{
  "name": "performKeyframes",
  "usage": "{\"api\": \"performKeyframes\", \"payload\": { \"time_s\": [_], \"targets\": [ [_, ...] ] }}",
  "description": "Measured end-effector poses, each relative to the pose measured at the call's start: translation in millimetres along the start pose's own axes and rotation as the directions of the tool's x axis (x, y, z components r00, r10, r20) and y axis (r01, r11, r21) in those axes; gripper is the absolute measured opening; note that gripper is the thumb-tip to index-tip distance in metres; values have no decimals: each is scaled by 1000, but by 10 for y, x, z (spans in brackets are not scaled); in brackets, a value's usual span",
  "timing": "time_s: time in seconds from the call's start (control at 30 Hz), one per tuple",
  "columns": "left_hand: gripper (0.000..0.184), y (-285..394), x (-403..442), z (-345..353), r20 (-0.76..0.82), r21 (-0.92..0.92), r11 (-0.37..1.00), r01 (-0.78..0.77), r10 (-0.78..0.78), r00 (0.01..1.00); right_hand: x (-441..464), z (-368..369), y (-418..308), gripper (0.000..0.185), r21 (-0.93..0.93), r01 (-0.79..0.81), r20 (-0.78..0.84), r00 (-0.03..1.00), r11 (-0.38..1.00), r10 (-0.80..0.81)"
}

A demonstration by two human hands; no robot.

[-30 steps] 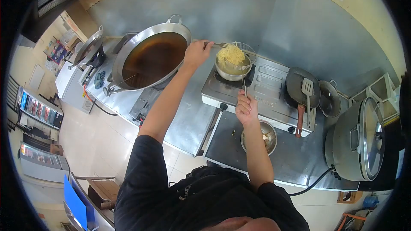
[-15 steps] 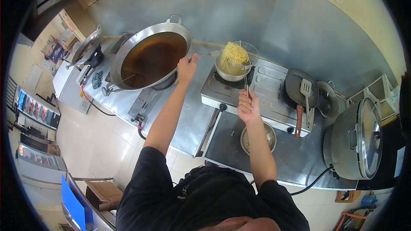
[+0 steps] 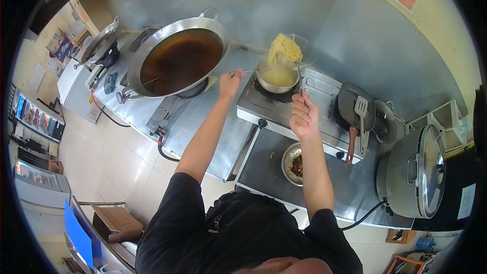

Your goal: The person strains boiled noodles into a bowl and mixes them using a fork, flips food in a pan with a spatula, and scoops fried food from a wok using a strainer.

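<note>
I see yellow noodles (image 3: 285, 48) already raised in a wire strainer (image 3: 309, 57) over the small pot (image 3: 278, 90), right hand (image 3: 304, 115) gripping the strainer's handle, left hand (image 3: 231, 85) grasping a thin utensil (image 3: 248, 71) left of the pot, no noodles visible in the bowl (image 3: 285, 173) this side of it.

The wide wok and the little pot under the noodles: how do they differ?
The wok is far larger than the pot. The wok holds dark brown liquid, while the liquid in the pot is cloudy and yellowish. Noodles hang above the pot in a strainer; none hang over the wok. Both are silver-coloured, round and open at the top.
</note>
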State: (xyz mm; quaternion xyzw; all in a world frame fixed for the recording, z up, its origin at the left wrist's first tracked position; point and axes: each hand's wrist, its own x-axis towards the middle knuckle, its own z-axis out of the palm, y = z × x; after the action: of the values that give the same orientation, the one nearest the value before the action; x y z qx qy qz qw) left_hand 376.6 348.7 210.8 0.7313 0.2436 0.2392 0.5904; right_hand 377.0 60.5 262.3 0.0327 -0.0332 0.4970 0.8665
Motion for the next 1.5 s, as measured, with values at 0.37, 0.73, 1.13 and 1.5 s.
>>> {"api": "performKeyframes", "payload": {
  "time_s": [0.37, 0.73, 1.13, 1.5],
  "targets": [
    [34, -20, 58, 18, 11, -5, 999, 33, -33, 999, 29, 652, -73, 34, -48, 6, 93, 996, 999, -2],
    [32, -145, 63, 57, 45, 44, 998, 49, -51, 998, 55, 984, 2, 35, -48, -11, 143, 990, 999, 18],
    [29, 266, 84, 473, 153, -246, 936, 250, -218, 964, -40, 891, 48, 35, -63, 15, 132, 991, 998, -6],
    [32, 322, 244, 497, 200, -429, 807, 406, -354, 914, -133, 521, 76, 34, -70, 24, 72, 997, 997, -19]
  ]
}}
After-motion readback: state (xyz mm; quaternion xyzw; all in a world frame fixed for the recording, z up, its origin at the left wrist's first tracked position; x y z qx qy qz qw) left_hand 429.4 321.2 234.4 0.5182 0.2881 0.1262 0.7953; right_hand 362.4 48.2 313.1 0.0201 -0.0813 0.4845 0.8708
